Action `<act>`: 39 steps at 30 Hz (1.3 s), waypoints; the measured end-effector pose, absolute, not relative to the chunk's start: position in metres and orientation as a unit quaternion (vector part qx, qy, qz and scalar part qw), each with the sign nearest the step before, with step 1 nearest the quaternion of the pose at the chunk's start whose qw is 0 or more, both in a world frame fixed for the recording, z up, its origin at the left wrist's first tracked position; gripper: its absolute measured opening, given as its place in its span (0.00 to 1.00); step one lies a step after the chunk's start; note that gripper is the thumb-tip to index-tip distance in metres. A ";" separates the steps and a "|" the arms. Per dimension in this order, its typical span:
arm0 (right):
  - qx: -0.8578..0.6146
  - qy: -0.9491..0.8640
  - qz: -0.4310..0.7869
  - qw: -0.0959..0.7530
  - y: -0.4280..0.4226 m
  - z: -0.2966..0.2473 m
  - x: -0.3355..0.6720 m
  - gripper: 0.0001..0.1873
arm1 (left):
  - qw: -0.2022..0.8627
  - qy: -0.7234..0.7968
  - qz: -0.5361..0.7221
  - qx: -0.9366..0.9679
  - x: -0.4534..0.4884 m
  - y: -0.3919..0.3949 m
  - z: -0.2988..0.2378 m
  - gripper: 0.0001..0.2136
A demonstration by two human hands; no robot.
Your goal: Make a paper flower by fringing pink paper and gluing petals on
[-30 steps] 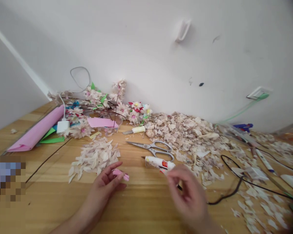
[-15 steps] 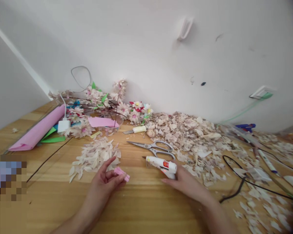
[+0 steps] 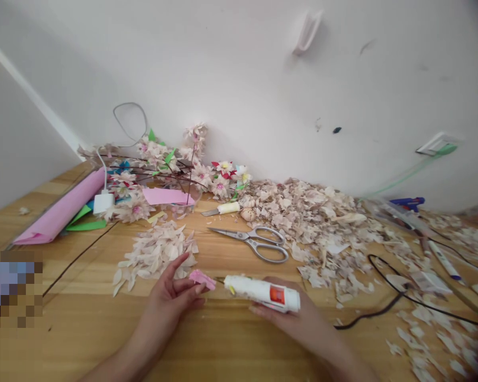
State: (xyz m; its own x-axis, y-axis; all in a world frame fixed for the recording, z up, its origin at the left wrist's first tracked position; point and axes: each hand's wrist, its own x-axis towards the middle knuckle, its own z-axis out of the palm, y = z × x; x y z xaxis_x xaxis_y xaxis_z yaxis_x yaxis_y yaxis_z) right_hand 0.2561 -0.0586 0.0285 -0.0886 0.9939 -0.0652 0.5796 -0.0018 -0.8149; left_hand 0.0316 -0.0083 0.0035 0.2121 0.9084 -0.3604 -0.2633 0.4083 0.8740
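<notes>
My left hand (image 3: 172, 294) pinches a small folded pink paper piece (image 3: 202, 278) just above the wooden table (image 3: 223, 345). My right hand (image 3: 292, 315) grips a white glue gun (image 3: 263, 292) lying sideways, its nozzle pointing left and nearly touching the pink piece. A black cord (image 3: 382, 305) trails off to the right from the gun. Just beyond my left hand lies a small heap of pale petal-shaped cut-outs (image 3: 155, 254).
Silver scissors (image 3: 255, 241) lie behind the glue gun, with a small knife (image 3: 223, 208) farther back. A large spread of pale scraps (image 3: 314, 217) covers the right side. Paper flowers on stems (image 3: 163, 170), pink paper sheets (image 3: 59, 212) and a white charger (image 3: 101, 202) sit at the back left.
My right hand reached the glue gun, picked it up and brought it left, so its nozzle now points at the pink piece. My left hand stayed nearly in place.
</notes>
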 end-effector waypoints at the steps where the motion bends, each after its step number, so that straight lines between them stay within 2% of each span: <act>1: -0.609 -0.654 0.352 0.279 -0.060 0.030 0.254 0.14 | 0.697 0.469 0.420 0.344 0.032 -0.008 0.003 0.41; 16: -0.624 -0.676 0.305 0.247 -0.061 0.029 0.255 0.14 | 0.687 0.483 0.422 0.341 0.033 -0.008 0.002 0.42; 39: -0.610 -0.674 0.335 0.247 -0.061 0.033 0.249 0.15 | 0.691 0.481 0.413 0.348 0.038 -0.012 0.007 0.42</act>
State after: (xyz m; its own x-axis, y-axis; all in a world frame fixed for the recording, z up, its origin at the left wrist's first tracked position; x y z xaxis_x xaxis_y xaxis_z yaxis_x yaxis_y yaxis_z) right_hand 0.2491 -0.0612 0.0326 -0.1332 0.9883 -0.0747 0.6570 0.0317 -0.7532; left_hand 0.0377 -0.0121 0.0066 0.1963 0.9052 -0.3770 -0.2360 0.4168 0.8778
